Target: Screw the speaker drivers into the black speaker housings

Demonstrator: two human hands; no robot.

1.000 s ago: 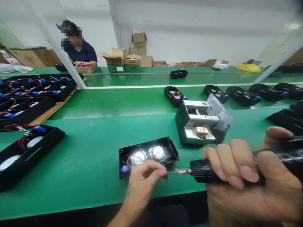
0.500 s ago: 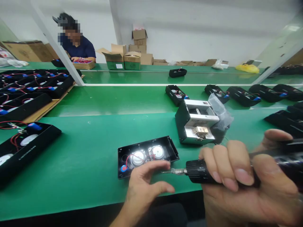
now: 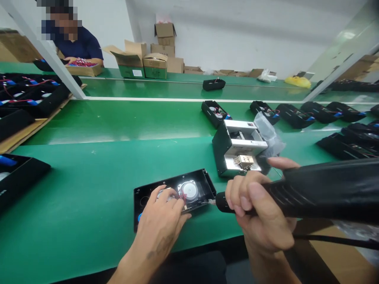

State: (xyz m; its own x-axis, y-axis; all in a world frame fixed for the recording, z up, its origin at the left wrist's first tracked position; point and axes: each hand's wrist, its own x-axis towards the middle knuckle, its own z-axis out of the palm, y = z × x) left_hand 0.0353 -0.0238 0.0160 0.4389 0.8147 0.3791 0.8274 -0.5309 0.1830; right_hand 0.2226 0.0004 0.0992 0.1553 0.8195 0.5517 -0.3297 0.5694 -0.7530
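A black speaker housing (image 3: pixel 168 182) lies open on the green bench mat. Inside it are two round silver speakers; the right speaker (image 3: pixel 189 191) is in plain sight, the left one partly under my fingers. My left hand (image 3: pixel 161 217) is closed over the housing's near wall, fingers inside and thumb outside. My right hand (image 3: pixel 260 213) grips a black electric screwdriver (image 3: pixel 322 191), held nearly level. Its bit points left and reaches the housing's near right corner; whether it touches a screw I cannot tell.
A silver and black screw feeder (image 3: pixel 241 150) stands behind the housing, a clear plastic bag (image 3: pixel 269 136) beside it. More black housings (image 3: pixel 296 115) line the bench at right, others (image 3: pixel 44 92) sit on cardboard at left. A co-worker (image 3: pixel 77 43) sits across, near open cartons (image 3: pixel 132 59).
My left hand has moved from open in front of the housing onto its near wall. The screwdriver has shifted left, its bit now at the housing's corner. The camera view has shifted slightly.
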